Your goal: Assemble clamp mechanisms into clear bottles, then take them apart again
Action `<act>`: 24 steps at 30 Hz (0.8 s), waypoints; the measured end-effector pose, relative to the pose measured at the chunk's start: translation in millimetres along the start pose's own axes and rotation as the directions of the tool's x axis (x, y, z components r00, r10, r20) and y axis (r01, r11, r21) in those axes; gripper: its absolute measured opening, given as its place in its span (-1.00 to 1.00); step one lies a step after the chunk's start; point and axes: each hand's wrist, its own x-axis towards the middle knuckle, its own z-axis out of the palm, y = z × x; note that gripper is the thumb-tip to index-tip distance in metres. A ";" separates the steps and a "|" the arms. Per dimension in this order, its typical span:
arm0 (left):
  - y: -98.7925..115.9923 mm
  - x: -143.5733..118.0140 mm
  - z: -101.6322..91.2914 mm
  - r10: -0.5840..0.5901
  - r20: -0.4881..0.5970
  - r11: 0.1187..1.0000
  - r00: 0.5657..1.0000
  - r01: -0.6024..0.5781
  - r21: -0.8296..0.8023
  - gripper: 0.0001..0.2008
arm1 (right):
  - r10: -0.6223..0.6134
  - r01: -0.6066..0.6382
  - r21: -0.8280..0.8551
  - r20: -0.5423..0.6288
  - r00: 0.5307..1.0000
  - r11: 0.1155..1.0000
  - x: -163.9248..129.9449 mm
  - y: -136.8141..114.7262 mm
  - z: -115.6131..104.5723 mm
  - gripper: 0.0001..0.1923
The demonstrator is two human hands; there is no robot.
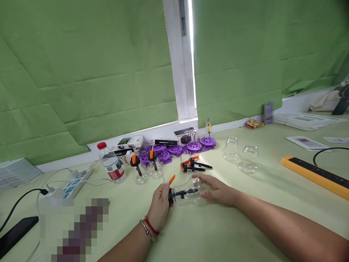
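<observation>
A clear bottle (188, 193) lies on its side between my hands, a little above or on the table. Its black lid (171, 196) carries an orange lever, a pale thin rod pokes up beside it, and a dark stem runs inside. My left hand (160, 202) is closed round the lid end. At the other end, my right hand (215, 189) grips the rounded base with thumb and fingers. Behind them lie two black-and-orange lid pieces (195, 165). Two bottles fitted with such lids (140, 176) stand further left, and two lidless clear bottles (248, 160) stand on the right.
Purple round plastic parts (176, 150) and small boxes (185, 136) line the window side. A red-capped water bottle (111, 163) stands left, near a power strip (79, 183) with cables. An orange-and-black bar (313, 176) lies right; a snack packet (255, 124) is behind.
</observation>
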 end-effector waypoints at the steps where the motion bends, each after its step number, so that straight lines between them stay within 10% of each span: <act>1: -0.2 0.1 -0.1 -0.002 0.000 1.000 1.000 0.002 0.002 -0.55 | -0.004 0.004 0.005 0.000 1.000 1.000 0.2 -0.7 0.2 -0.30; 16: 5.3 -6.0 -12.6 0.126 0.071 0.990 0.989 -0.121 -0.079 -0.64 | 0.008 -0.040 0.252 0.129 0.992 0.967 -0.4 9.2 4.2 -0.28; 24: 9.7 -8.1 -16.3 0.593 0.163 0.720 0.788 -0.610 0.330 -0.55 | -0.087 0.134 -0.311 0.159 0.983 0.941 1.1 -7.8 8.3 -0.22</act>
